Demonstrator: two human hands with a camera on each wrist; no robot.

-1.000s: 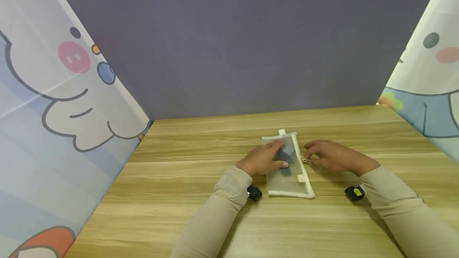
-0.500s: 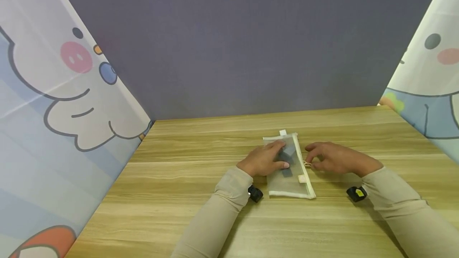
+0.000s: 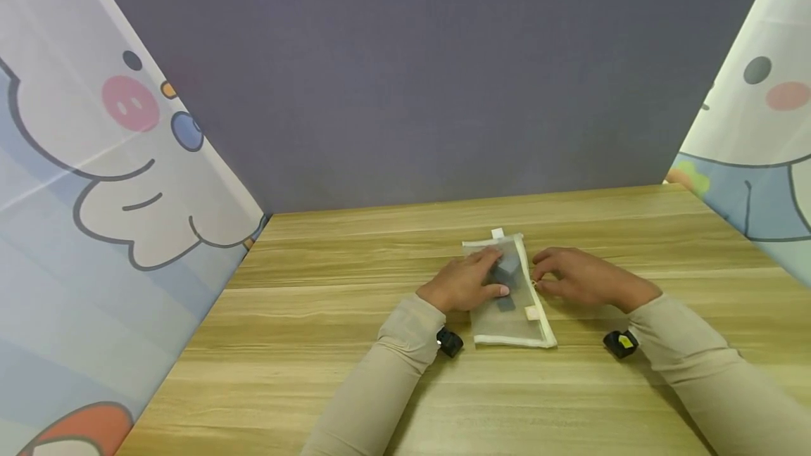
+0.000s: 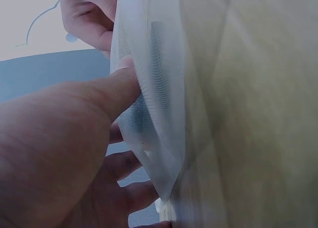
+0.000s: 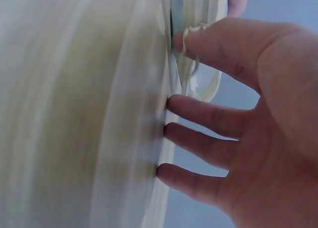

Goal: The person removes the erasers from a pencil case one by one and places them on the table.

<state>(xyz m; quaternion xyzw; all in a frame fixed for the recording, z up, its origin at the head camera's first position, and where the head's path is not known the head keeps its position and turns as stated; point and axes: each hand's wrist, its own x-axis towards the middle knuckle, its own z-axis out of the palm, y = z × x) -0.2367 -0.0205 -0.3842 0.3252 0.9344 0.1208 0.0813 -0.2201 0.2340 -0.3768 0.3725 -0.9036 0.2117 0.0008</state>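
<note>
A translucent mesh pouch with cream edging lies flat on the wooden table. Its zipper runs down the right side. Dark, flat-looking items show through the mesh; what they are is blurred. My left hand rests on the pouch from the left, thumb and fingers spread over the items. At the right edge, thumb and forefinger of my right hand pinch the small looped zipper pull. In the right wrist view its other fingers extend toward the pouch's edge.
A white tag sticks out at the pouch's far end, and a beige label sits near its zipper. Behind the table rises a dark grey panel. Cartoon-printed sheets hang on both sides.
My right hand has moved slightly left, in against the zipper edge, and its fingertips now cover most of the pull. The left hand and the pouch have stayed in place.
</note>
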